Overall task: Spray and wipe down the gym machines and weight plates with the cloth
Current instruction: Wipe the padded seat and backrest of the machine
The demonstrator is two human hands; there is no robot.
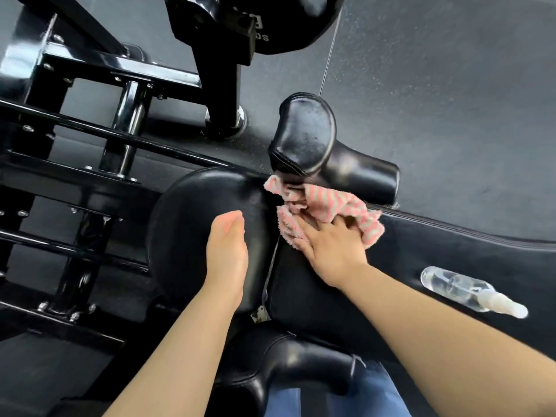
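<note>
Partly, the view is obstructed: the weight plate (240,22) at the top of the frame is cut off by the edge, its raised lettering only fragmentary, and the fingertips of the right hand (328,248) are hidden under the cloth (325,212). Flooring is dark speckled rubber (451,100), filling the upper right. The machine frame (90,121) at left is glossy black steel tubing with bolted plates. Padding is black stitched vinyl: a rounded pad (207,212) at centre, a saddle-shaped pad (310,136) above it, a long pad (391,266) running to the right edge. The cloth, pink and grey striped terry, lies bunched at the frame's centre where these pads meet; the right hand presses it flat with spread fingers, not clenched. The left hand (227,251) rests on the rounded pad, fingers together and extended, holding nothing. A clear plastic spray bottle (469,291) lies on its side on the long pad, lower right, apart from both hands
</note>
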